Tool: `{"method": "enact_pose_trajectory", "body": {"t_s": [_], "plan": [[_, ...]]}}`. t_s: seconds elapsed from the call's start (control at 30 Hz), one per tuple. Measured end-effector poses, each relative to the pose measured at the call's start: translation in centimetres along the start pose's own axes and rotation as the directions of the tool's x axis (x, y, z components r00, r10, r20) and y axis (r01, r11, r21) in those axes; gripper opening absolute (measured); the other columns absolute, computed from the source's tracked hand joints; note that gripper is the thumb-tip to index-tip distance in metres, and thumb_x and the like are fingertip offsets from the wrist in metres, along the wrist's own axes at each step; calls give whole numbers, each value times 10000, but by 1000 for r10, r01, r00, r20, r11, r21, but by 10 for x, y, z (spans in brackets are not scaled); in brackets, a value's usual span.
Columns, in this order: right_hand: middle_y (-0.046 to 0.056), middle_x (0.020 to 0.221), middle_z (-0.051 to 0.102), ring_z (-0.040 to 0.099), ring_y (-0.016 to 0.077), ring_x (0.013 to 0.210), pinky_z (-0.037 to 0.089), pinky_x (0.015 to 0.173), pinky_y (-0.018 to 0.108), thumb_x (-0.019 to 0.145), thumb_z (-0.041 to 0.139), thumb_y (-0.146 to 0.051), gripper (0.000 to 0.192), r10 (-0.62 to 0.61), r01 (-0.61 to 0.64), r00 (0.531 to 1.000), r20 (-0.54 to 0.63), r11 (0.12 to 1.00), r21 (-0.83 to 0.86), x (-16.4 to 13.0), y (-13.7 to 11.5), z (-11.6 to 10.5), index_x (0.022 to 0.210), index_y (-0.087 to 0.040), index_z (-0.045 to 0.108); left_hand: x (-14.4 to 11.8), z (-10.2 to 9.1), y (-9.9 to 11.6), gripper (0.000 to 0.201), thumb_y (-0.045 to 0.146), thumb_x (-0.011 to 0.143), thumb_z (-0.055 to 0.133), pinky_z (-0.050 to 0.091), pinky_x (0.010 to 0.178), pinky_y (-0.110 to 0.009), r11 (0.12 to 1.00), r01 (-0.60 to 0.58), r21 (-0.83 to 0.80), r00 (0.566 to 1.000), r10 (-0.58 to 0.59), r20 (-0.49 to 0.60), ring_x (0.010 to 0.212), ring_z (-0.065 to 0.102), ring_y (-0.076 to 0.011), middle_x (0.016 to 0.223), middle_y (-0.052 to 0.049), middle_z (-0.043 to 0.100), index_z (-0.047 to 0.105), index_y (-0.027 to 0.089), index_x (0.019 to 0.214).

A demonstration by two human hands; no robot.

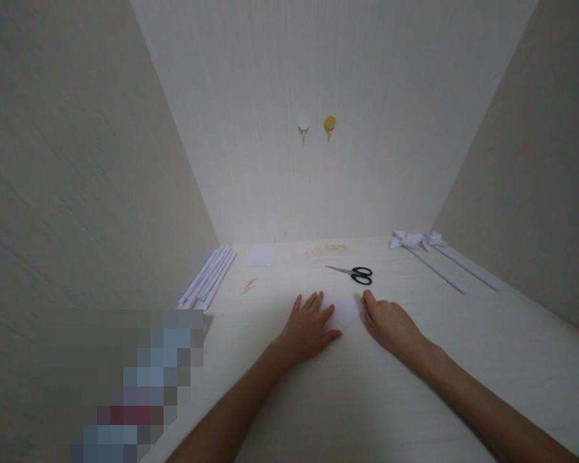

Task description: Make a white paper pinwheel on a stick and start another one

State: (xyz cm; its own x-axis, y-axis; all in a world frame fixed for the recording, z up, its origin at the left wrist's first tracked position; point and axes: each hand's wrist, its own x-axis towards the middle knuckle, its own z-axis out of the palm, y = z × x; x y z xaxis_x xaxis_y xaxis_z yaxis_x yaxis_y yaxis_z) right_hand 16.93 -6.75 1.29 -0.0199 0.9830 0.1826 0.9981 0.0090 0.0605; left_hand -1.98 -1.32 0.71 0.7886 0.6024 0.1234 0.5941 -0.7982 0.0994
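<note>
A small piece of white paper (346,310) lies on the white table between my two hands. My left hand (307,326) rests over its left side, fingers spread and flat. At the paper's right edge, my right hand (390,319) is closed, thumb and fingers pressed together; what they hold, if anything, is hidden. Just beyond the hands lie scissors (359,275) with black handles, their blades pointing left.
White paper sticks (210,275) are bundled at the left. A white paper square (261,256) and thin wooden pieces (248,286) lie nearby. Paper pinwheels (417,240) on sticks lie at the right. White and yellow hooks (330,123) are on the back wall.
</note>
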Motion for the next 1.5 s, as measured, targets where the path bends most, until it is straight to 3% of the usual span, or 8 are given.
{"method": "enact_pose_trajectory", "body": {"t_s": [0.1,0.2,0.33,0.57,0.67,0.73,0.97,1.5], "plan": [[115,713,647,619,223,659,431,576,287,819,335,-151,182,-62,63,997,-41,998,0,-1,-2,3,924,-126,480,0,0,-1,604,565,777,224,157,969,-494,1000,-9,9,1000,9,-9,1227,234,-270,1334,-158,283,354,181,1225],[156,966,618,588,232,875,439,738,331,815,346,-139,249,-173,173,977,-128,985,-7,0,0,11,1013,-125,498,-3,-2,0,581,538,790,232,147,977,-491,999,-46,19,998,47,-35,1194,294,-263,1301,-150,344,357,165,1218],[175,1189,489,450,273,1098,404,833,430,841,342,-219,344,-160,167,976,-146,985,34,3,7,26,1157,-164,468,-9,-7,5,498,470,805,295,124,1009,-436,987,-157,19,985,158,-75,1133,370,-223,1183,-117,473,400,143,1165],[112,1279,409,342,239,1186,293,917,521,859,309,-312,393,-225,238,971,-79,936,259,6,9,25,1216,-187,415,-11,-12,11,342,358,808,374,239,986,-306,958,-284,-44,957,280,-72,1103,406,-172,1151,-107,487,472,130,1043],[96,1244,455,388,207,1159,257,965,486,855,321,-253,376,-342,352,936,-84,890,291,3,-2,18,1208,-185,430,-9,-11,11,299,322,799,404,247,982,-306,961,-272,-49,960,267,-79,1103,407,-169,1162,-91,483,479,145,1028],[118,1239,456,411,190,1142,312,962,398,850,338,-252,384,-395,401,914,-91,848,346,1,-6,14,1205,-150,440,-9,-10,11,275,309,793,417,246,983,-311,963,-267,-50,962,262,-82,1093,416,-170,1144,-81,493,488,155,1009],[69,1191,513,450,183,1109,310,973,394,853,333,-312,364,-378,373,922,-84,810,453,3,3,12,1154,-194,499,-7,-8,8,259,271,783,440,289,957,-311,958,-284,-42,956,280,-89,1058,446,-183,1098,-88,516,495,137,998],[78,1223,480,411,230,1139,292,932,495,855,330,-315,347,-159,172,985,-73,957,232,12,17,23,1138,-190,487,-6,-4,6,258,274,785,442,317,943,-304,951,-302,-61,949,293,-118,1068,444,-184,1102,-90,526,504,132,992]]}}
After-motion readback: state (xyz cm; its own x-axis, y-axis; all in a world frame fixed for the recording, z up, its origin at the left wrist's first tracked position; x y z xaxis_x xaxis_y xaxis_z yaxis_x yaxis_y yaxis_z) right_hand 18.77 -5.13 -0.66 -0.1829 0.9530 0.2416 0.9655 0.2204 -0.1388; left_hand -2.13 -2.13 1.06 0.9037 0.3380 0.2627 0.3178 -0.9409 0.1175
